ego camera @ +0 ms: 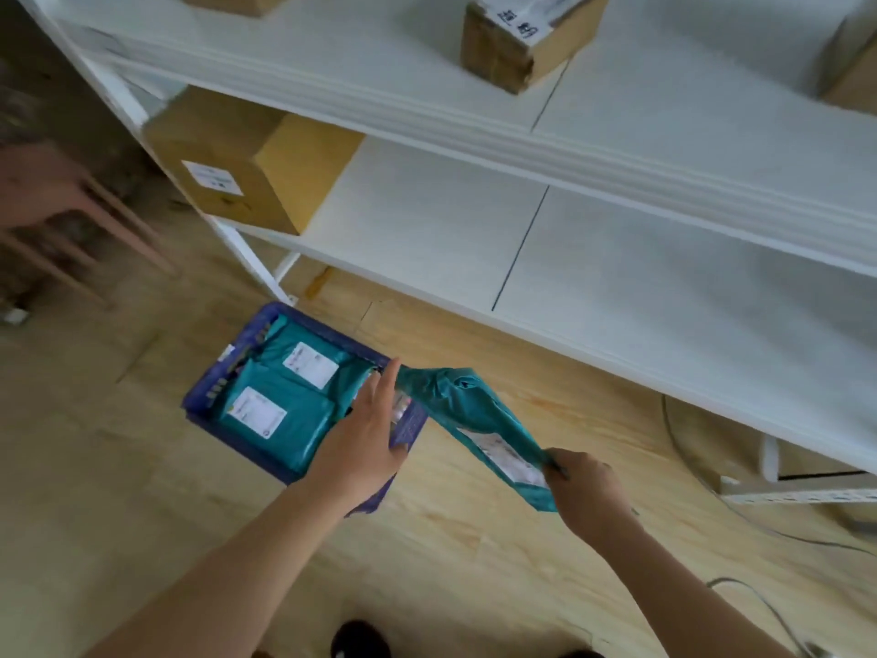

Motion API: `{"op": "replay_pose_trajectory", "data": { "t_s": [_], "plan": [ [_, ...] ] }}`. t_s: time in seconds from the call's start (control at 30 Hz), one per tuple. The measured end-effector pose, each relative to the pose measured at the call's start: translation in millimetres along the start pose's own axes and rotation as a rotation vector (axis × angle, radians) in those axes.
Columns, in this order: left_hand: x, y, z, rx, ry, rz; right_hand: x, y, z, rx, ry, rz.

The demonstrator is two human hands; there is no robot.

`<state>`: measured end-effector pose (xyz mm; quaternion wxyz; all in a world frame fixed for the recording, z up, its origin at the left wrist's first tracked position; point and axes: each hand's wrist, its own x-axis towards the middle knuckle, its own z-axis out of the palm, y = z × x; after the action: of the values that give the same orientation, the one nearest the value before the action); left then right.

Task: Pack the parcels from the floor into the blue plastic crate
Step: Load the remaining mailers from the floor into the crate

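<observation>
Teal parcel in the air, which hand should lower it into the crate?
Likely right: the right hand pinches the teal parcel; the left hand hovers open over the blue crate.

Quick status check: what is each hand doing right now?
Left hand: open, straight fingers against the far end of the teal parcel, above the blue crate.
Right hand: closed, pinching the parcel's near end.

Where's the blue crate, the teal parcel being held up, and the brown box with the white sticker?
blue crate (pixel 216 382): head view, its left wall.
teal parcel (pixel 455 406): head view, its crumpled middle.
brown box (pixel 303 173): head view, its lighter side face.
</observation>
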<state>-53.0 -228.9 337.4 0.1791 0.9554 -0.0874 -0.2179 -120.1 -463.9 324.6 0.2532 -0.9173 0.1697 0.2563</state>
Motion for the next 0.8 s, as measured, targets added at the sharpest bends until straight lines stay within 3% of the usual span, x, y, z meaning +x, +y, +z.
{"op": "replay_pose_trajectory", "data": {
  "t_s": [0.3, 0.63, 0.8],
  "plan": [
    [-8.3, -135.7, -58.6, -0.257, 0.048, -0.106, 12.3, -136.0, 36.1, 0.011, 0.006, -0.124],
    [55.7, -213.5, -89.3, -0.167, 0.028, -0.274, 95.2, -224.6, 70.2, -0.054, -0.056, -0.148],
    [118.3, -247.1, -103.3, -0.095, -0.05, -0.313, 154.3, -257.1, 82.5, 0.024, -0.092, -0.062]
  ]
}}
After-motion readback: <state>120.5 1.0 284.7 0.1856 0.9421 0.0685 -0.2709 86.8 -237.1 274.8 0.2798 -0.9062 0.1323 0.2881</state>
